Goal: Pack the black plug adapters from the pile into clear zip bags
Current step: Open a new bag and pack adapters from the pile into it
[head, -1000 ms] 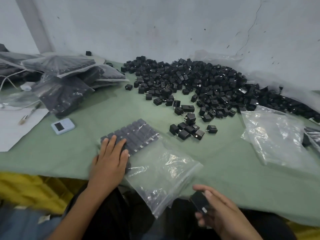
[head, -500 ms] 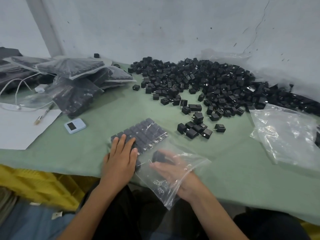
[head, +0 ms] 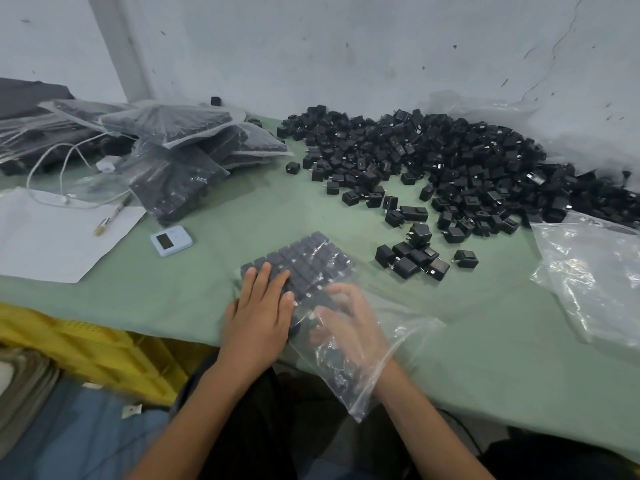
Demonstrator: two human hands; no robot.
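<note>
Right hand (head: 349,327) now inside the clear plastic zip bag (head: 408,337) — another piece going in.
It was outside a second ago; its grip is blurred through the film, cannot tell. Left hand (head: 258,317) presses flat, fingers straight, on the packed rows of black cube plug adapters (head: 311,258). The loose pile (head: 450,161) lies beyond — small cluster (head: 412,259) near the bag.

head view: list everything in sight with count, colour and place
adapters: large pile, black, table's far right
bag being filled: one, clear, under the hands
filled bags: several, clear, far left
empty bags: some, clear, right edge
paper: one, white, left
small device: one, light blue, beside the paper
cable: one, white, far left
tablecloth: one, green, over table
crate: one, yellow, below table's left
left hand: one, flat on the bag
right hand: one, inside the bag
</note>
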